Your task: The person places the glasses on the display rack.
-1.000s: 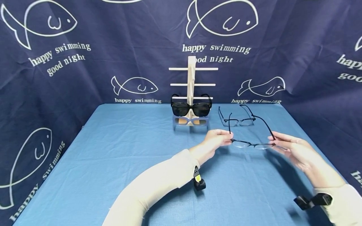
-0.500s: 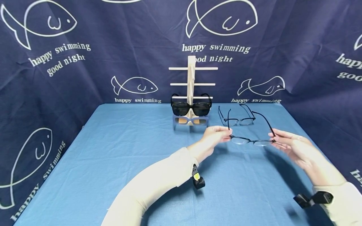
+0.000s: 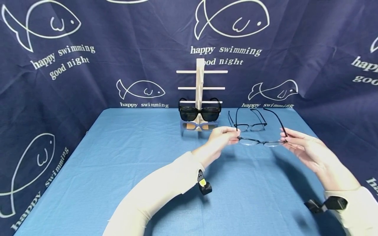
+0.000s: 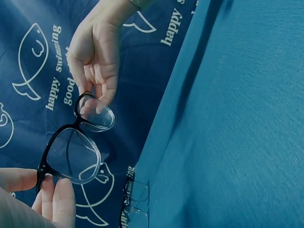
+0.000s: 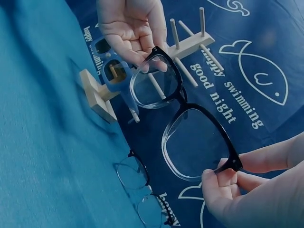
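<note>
Both hands hold one pair of eyeglasses [image 3: 260,141] with a black upper frame and clear lower rims, raised over the table with its temples unfolded and pointing away. My left hand [image 3: 219,140] pinches the left corner where the temple meets the frame. At the opposite corner, my right hand [image 3: 307,150] grips the hinge between thumb and fingers. The right wrist view shows the front of the frame [image 5: 183,107] spanning between the two hands. Behind it, a second pair of dark-rimmed eyeglasses [image 3: 251,127] rests on the table, temples open.
A wooden display rack [image 3: 199,78] with crossbars stands at the back of the blue cloth-covered table [image 3: 118,157]. Black sunglasses [image 3: 199,114] hang on a lower bar, above blue-framed sunglasses [image 3: 189,126]. A navy curtain [image 3: 165,39] with fish prints encloses the back and sides.
Both hands have moved the held eyeglasses up and away, slightly to the left, so the temples now overlap the second pair in the head view. The rack and its sunglasses stay put.
</note>
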`<state>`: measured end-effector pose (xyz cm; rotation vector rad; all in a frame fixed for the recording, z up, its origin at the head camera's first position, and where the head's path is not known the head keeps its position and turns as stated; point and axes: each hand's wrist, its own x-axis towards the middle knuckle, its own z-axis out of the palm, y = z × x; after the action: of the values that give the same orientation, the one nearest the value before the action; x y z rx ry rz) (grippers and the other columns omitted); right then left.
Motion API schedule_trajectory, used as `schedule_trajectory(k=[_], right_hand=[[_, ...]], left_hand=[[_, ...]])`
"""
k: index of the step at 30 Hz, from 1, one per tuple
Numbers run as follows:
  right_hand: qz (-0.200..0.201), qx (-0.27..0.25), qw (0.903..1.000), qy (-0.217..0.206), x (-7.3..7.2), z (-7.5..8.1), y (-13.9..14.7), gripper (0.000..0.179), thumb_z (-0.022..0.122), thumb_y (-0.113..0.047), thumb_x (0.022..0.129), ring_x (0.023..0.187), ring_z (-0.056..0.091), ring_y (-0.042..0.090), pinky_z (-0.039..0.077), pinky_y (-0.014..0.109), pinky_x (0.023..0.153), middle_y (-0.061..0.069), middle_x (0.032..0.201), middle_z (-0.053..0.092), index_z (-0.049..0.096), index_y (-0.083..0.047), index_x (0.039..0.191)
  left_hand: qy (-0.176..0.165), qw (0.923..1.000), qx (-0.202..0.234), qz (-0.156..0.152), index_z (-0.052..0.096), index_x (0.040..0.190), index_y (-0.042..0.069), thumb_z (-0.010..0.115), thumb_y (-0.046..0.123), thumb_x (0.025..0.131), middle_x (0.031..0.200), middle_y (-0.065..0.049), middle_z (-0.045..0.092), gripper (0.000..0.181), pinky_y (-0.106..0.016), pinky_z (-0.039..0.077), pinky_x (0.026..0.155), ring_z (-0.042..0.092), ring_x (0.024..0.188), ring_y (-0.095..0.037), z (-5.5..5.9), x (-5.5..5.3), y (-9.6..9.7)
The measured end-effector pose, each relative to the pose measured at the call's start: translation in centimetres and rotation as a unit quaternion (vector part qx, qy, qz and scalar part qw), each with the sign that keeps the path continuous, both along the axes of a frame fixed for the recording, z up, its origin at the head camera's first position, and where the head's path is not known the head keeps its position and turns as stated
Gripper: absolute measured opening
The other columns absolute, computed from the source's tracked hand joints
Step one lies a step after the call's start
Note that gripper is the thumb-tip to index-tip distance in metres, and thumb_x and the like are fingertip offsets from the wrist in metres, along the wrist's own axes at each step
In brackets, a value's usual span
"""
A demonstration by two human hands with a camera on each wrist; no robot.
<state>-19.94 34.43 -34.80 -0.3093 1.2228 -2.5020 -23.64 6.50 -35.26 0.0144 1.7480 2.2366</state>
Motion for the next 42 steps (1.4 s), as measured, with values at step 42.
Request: schedule_trajectory(k=[42], right_hand=[[-0.007,-0.017,0.9963,0.083,0.2,2.0,-3.4,0.045,0.031,0.019,0.096,0.107,0.066,0.019,0.055,0.027,0.095,0.014,0.115,0.069,0.062,0.002,0.125]], left_hand=[[0.063,0.9978,-0.022,0.009,0.069,0.112,-0.003,0.066,0.005,0.09,0.111,-0.021,0.069,0.024,-0.028,0.061,0.082,0.064,0.071,-0.01,4.2,1.5,-4.1]])
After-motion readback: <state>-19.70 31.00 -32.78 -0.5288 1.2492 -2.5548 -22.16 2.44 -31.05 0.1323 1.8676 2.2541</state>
